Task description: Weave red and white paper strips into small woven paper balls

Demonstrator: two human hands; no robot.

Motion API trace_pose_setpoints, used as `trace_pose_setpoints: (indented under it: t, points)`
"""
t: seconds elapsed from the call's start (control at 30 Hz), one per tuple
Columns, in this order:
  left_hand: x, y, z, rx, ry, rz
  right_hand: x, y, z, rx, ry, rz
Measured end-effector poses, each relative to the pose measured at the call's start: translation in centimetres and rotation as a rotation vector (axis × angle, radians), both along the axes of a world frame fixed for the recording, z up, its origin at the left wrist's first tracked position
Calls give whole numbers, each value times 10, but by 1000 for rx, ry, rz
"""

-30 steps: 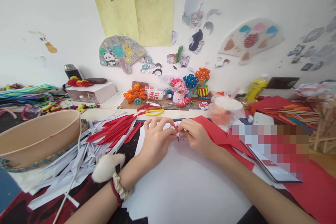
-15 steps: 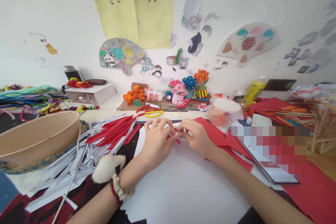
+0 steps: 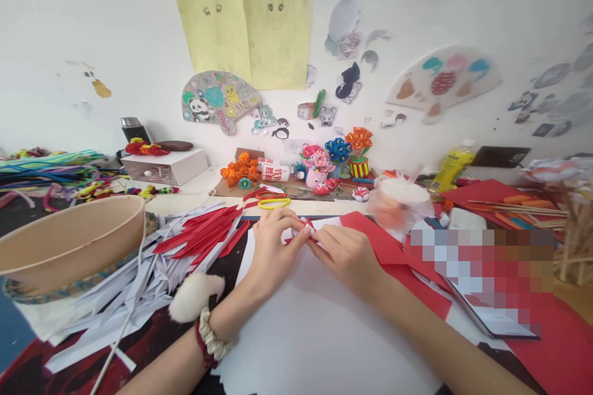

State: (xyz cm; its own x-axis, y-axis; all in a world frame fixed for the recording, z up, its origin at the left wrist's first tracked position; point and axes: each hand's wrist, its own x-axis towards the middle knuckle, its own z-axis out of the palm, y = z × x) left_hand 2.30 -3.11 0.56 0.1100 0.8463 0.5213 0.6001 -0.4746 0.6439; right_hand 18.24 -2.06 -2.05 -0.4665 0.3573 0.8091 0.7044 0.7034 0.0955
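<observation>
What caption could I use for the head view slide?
Two hands hold a small red piece over a white sheet, red strips and white strips at left.

White wall (image 3: pixel 125 6), two yellow sheets (image 3: pixel 280 43)

Blue flowers (image 3: pixel 338 150) beside potted orange flowers (image 3: pixel 359 139)

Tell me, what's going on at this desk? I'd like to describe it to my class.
A person is working on a small red-and-white piece, held between the fingertips of the left hand and right hand above a large white sheet. Its exact shape is mostly hidden by the fingers. To the left lie loose red strips and white strips, near a beige tub. Red paper lies to the right, and colourful craft flowers stand at the back.
</observation>
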Motion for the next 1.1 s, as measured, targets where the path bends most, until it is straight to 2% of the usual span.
trace_pose_setpoints:
  t: [0.4,0.6,0.67,0.8,0.9,1.03,1.1]
  points:
    - [-1,4,-2,0,-136,-30,-6,-5,-3,-87,80,27]
    - [1,3,-1,-86,-250,-78,-7,-7,-4,-116,80,34]
    - [1,3,0,-94,-259,-88,-6,-8,-3,-171,113,56]
    - [-5,5,2,-75,-306,-30,-1,-6,5,-400,367,82]
    - [-10,6,3,-135,-399,11,2,0,10,-619,618,100]
    - [-12,4,5,-285,-510,-83,2,6,12,-1117,687,423]
    - [-12,3,7,-310,-525,-106,1,5,13,-1274,696,538]
